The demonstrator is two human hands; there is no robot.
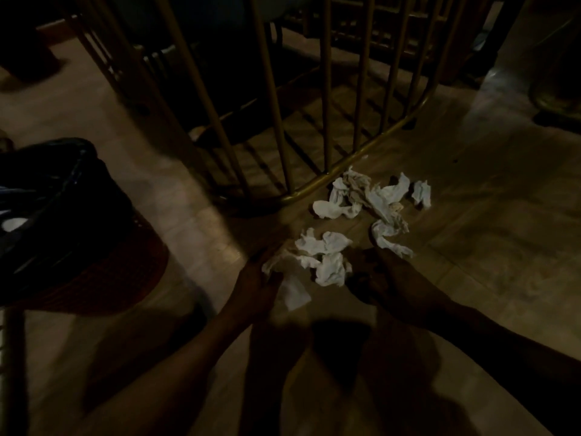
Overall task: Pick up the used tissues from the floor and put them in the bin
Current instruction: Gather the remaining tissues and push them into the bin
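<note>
**Gathering the tissues beside the chair**

I am bending low over the floor (471, 262), and both my arms reach down to the tissues (364, 199) that lie scattered just in front of the chair (327, 121). I take the chair's curved base rail as my landmark. The far group of tissues lies right against this rail, on my side of it, and a near group (327, 256) lies a little closer to me, between my two hands.

My left hand (254, 278) is closed around one tissue (292, 291); a white corner hangs out below the fingers, so I judge that I am grasping it to carry it away. My right hand (374, 275) rests on the other side of the near group, touching or almost touching it. It is too dark there to say whether the fingers are clenched, loose or holding paper, so I cannot tell.

The bin (72, 228) stands to the left of the chair, well apart from the tissues. It has a black bag as a liner, and something pale shows inside. I think it was put there so that I can drop the paper in with a short swing of the arm.

The light is very poor and the picture is a little blurred. The top of the chair is cut off, the bin is cut by the left edge, and the number of tissues in the far group is hard to count, because they overlap.
</note>
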